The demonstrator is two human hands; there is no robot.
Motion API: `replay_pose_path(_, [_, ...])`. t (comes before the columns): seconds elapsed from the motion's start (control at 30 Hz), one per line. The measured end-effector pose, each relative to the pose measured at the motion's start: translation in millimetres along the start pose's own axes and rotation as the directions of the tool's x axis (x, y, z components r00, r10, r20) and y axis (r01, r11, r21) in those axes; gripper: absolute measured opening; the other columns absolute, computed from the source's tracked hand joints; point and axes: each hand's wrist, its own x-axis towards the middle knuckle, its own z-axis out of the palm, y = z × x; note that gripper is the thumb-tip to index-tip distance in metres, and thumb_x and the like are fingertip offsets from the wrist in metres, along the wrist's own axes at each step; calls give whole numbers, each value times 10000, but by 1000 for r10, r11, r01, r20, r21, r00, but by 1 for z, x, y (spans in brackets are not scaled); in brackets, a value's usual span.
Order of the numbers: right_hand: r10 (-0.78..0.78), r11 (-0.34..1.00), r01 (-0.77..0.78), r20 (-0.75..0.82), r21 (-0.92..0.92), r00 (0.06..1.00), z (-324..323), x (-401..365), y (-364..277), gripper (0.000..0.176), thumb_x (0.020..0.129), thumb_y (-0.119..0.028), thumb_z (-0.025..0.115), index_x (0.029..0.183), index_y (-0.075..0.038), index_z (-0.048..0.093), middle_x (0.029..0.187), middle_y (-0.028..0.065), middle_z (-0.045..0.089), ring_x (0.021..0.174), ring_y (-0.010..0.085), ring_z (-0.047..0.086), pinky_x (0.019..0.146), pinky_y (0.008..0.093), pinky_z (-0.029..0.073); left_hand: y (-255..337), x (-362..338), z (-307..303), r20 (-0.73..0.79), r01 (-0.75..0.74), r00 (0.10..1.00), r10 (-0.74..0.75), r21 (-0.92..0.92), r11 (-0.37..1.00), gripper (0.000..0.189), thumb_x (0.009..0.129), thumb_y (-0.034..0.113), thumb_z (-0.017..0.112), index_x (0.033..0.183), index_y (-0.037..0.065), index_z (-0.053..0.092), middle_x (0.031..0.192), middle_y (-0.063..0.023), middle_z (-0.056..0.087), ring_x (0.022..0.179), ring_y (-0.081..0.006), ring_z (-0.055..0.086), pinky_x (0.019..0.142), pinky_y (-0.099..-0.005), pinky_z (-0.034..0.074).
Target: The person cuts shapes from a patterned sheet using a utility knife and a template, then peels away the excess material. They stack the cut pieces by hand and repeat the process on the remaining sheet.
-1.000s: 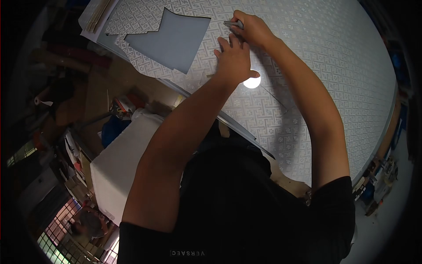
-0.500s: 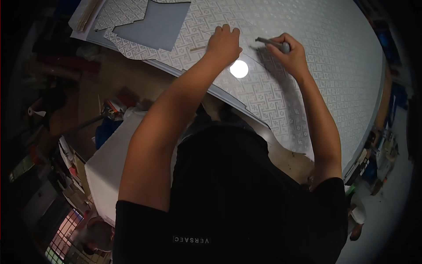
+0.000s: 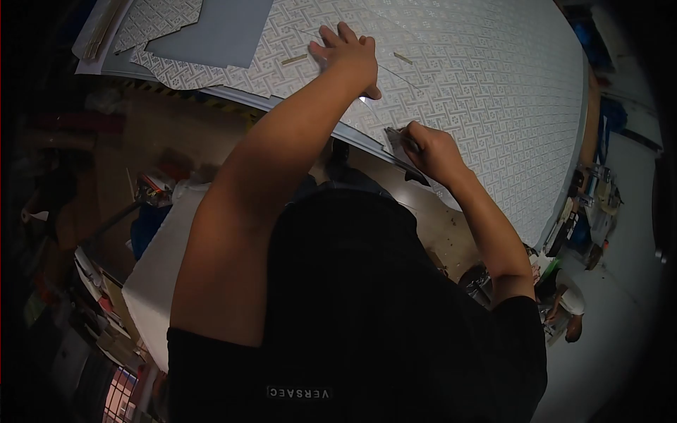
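Right hand [image 3: 434,151] swung down to 4–5 o'clock of left hand [image 3: 350,60], fingers gripping slim tool [image 3: 393,133] near edge of patterned sheet [image 3: 493,92]; left fingers spread atop sheet, which could creep if pressure slackens.

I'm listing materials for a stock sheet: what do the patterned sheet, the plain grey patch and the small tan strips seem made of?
Patterned sheet: probably coated fabric or vinyl; thin, with faintly shiny motifs.
Grey patch: smooth, matt, evenly coloured; maybe laminate or board.
Tan strips: possibly card or wood, from their dull colour; too small to tell.
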Motion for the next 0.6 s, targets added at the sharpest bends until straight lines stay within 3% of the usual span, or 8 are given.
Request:
replay_pose_path(0.1, [9, 999, -9, 6, -32, 1000, -1, 1, -5, 186, 870, -77, 722, 955, -46, 560, 846, 149, 697, 767, 370, 692, 644, 427, 549, -2, 4, 2, 34, 3, 999, -1, -80, 997, 1335, 625, 561, 933, 1626, 137, 157, 1670, -269, 64, 1465, -630, 99, 1078, -775, 317])
replay_pose_path(0.23, [93, 995, -91, 57, -44, 994, -6, 3, -15, 176, 876, -72, 711, 952, -45, 554, 837, 151, 692, 756, 375, 685, 637, 434, 542, -4, 8, 8, -28, -12, 1000, 9, -109, 994, 1358, 627, 556, 936, 1629, 122, 128, 1661, -282, 63, 1453, -652, 96, 1069, -772, 345])
replay_pose_path(0.37, [73, 993, -67, 59, -100, 996, -9, 7, -21, 156, 892, -80, 694, 953, -48, 554, 827, 158, 684, 765, 385, 680, 640, 446, 531, -5, 5, 5, -39, -38, 999, 34, -93, 995, 1375, 619, 561, 940, 1626, 95, 129, 1654, -291, 66, 1449, -653, 107, 1060, -755, 384])
replay_pose_path(0.43, [164, 982, -151, 122, -113, 979, -12, 10, -30, 145, 907, -88, 679, 958, -45, 551, 825, 171, 678, 779, 398, 673, 649, 462, 520, -5, 5, 4, -33, -51, 998, 48, -85, 995, 1378, 619, 565, 939, 1626, 88, 128, 1651, -294, 67, 1448, -653, 111, 1062, -750, 389])
replay_pose_path(0.5, [195, 978, -184, 113, -97, 974, -8, 13, -29, 145, 913, -95, 676, 961, -43, 550, 829, 179, 678, 787, 406, 671, 657, 468, 518, -5, 5, 4, -54, -58, 997, 58, 9, 998, 1364, 628, 617, 902, 1621, 64, 148, 1632, -314, 130, 1410, -673, 183, 994, -683, 503])
replay_pose_path(0.6, [221, 973, -216, 66, -76, 973, 0, 12, -30, 141, 924, -102, 669, 965, -38, 550, 830, 192, 677, 791, 418, 668, 662, 476, 517, -6, 7, 3, -49, -71, 996, 73, 42, 997, 1371, 632, 649, 885, 1621, 57, 142, 1625, -322, 140, 1401, -678, 202, 967, -674, 528])
